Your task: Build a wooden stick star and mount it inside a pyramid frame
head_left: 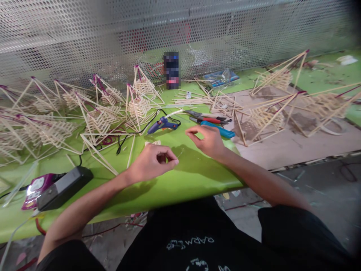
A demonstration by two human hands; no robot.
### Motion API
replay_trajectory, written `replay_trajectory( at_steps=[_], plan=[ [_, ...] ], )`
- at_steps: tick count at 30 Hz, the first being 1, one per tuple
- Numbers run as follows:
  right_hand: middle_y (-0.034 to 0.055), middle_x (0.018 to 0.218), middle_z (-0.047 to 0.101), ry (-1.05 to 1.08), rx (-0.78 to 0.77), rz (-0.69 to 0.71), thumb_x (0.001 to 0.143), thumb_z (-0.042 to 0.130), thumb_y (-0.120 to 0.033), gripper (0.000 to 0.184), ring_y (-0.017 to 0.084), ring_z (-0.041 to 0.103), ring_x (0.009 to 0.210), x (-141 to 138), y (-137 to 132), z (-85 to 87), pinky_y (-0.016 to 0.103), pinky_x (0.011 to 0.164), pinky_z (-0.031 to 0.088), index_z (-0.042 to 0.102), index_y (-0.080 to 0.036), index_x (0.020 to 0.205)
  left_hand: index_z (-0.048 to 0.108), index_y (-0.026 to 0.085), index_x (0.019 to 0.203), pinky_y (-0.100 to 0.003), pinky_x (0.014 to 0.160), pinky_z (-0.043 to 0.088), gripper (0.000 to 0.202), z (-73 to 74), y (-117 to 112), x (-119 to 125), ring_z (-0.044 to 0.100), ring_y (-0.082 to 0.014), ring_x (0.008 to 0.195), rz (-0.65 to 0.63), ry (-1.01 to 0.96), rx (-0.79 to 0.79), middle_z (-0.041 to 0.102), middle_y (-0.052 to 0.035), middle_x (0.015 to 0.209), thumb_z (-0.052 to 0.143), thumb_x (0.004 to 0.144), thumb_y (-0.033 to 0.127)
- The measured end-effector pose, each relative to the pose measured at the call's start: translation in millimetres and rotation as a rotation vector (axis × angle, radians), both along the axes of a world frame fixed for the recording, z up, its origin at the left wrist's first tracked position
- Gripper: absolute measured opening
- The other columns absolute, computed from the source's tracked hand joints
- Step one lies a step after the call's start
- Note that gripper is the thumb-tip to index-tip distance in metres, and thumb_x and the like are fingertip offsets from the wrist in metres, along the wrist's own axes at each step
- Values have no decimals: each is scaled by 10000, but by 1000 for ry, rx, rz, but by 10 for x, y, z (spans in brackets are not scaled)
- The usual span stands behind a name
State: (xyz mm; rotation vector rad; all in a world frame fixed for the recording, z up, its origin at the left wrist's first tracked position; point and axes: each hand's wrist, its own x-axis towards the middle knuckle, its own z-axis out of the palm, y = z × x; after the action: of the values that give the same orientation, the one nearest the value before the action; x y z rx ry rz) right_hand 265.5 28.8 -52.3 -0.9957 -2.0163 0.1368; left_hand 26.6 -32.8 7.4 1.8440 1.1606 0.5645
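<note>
My left hand (153, 162) hovers over the green table (180, 180) with its fingers curled and thumb pinched to fingertip; what it holds, if anything, is too small to make out. My right hand (207, 140) is a little to its right, thumb and forefinger curved toward each other in a pinch with nothing visible between them. A small bundle of wooden sticks (153, 143) lies just behind my left hand. A blue glue gun (163, 124) with a black cord rests on the table beyond both hands.
Many stick-built frames (98, 113) crowd the left and back; more lie on a cardboard sheet (296, 139) at right. Pliers (207, 118) and a blue-handled tool (218, 130) lie near my right hand. A black adapter (63, 186) and power strip sit front left. Perforated metal panel behind.
</note>
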Motion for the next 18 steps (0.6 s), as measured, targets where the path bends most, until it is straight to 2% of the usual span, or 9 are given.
replay_trajectory(
  at_steps=[2, 3, 6, 9, 13, 18],
  plan=[
    [21, 775, 788, -16, -20, -7, 950, 673, -356, 199, 188, 725, 680, -5, -2, 9, 313, 670, 534, 734, -210, 830, 754, 152, 759, -208, 449, 321, 173, 4, -1, 1, 436, -60, 475, -2, 0, -5, 685, -28, 638, 694, 825, 300],
    [27, 798, 795, -20, -20, 12, 954, 668, -359, 209, 194, 737, 707, -10, -8, 15, 316, 687, 543, 731, -209, 822, 754, 151, 759, -208, 447, 320, 172, 5, -2, 1, 435, -60, 474, -3, 0, -8, 685, -28, 637, 694, 824, 299],
    [52, 1021, 808, -18, -4, 128, 996, 597, -300, 162, 212, 766, 903, -30, -41, 36, 338, 812, 579, 725, -218, 1053, 755, 148, 753, -201, 441, 317, 165, 5, -5, 1, 431, -58, 469, -2, -3, -14, 666, -17, 609, 700, 819, 290],
    [62, 1089, 791, 8, 72, 270, 994, 578, -218, 243, 202, 753, 965, -52, -99, 65, 344, 840, 587, 664, -231, 1221, 763, 152, 764, -193, 435, 318, 162, -4, -8, -3, 433, -56, 464, 1, -4, -22, 660, -9, 598, 707, 818, 295],
    [74, 1062, 769, 31, 205, 448, 931, 669, -183, 213, 196, 730, 945, -81, -194, 114, 349, 813, 580, 672, -225, 1141, 771, 159, 775, -190, 432, 317, 171, -32, 0, -8, 436, -55, 461, 12, 10, -17, 652, 0, 586, 717, 817, 316],
    [68, 1004, 722, -37, 291, 503, 929, 684, -216, 127, 185, 692, 933, -118, -260, 120, 357, 824, 564, 667, -218, 1055, 768, 161, 777, -191, 433, 308, 153, -76, 26, -8, 435, -54, 463, 21, 10, -9, 637, 10, 578, 720, 807, 304]
  ],
)
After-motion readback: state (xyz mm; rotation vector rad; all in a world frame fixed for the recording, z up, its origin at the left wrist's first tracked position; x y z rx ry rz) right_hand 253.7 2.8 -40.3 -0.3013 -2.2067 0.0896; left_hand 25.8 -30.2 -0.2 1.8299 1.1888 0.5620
